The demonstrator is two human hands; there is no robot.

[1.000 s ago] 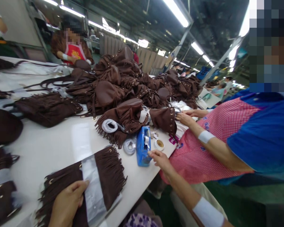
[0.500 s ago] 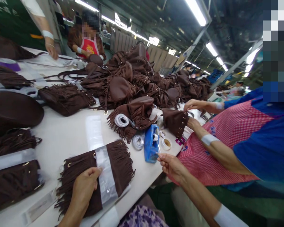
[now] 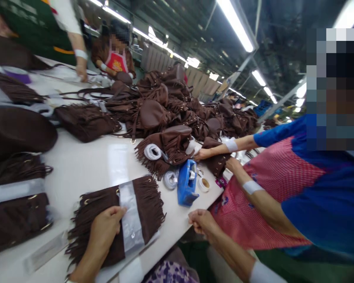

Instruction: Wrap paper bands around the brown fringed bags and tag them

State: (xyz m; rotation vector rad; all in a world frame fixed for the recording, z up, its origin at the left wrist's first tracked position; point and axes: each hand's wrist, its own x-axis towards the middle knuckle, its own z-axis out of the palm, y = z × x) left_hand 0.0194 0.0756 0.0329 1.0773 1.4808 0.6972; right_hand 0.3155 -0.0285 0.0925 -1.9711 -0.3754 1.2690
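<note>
A dark brown fringed bag (image 3: 147,204) lies on the white table in front of me, with a clear plastic band (image 3: 131,216) around its middle. My left hand (image 3: 106,226) rests on the bag, thumb and forefinger pinched at the band's left edge. Off the table's front edge, my right hand (image 3: 203,222) is closed in a pinch, just below a blue tape dispenser (image 3: 185,192). A strip of tape ran to these fingers in the earlier frame; it is too small to make out now. White rolled cords (image 3: 170,179) and a tape roll (image 3: 204,184) flank the dispenser.
A big heap of brown bags (image 3: 177,98) covers the table's far side. Banded bags (image 3: 17,212) lie at the left. On my right a co-worker in a red checked apron (image 3: 277,169) handles a brown bag (image 3: 214,159). Other people stand across the table.
My right hand has drawn down and away from the tape dispenser. My left hand stays on the bag. The co-worker's far hand has reached left, close behind the dispenser.
</note>
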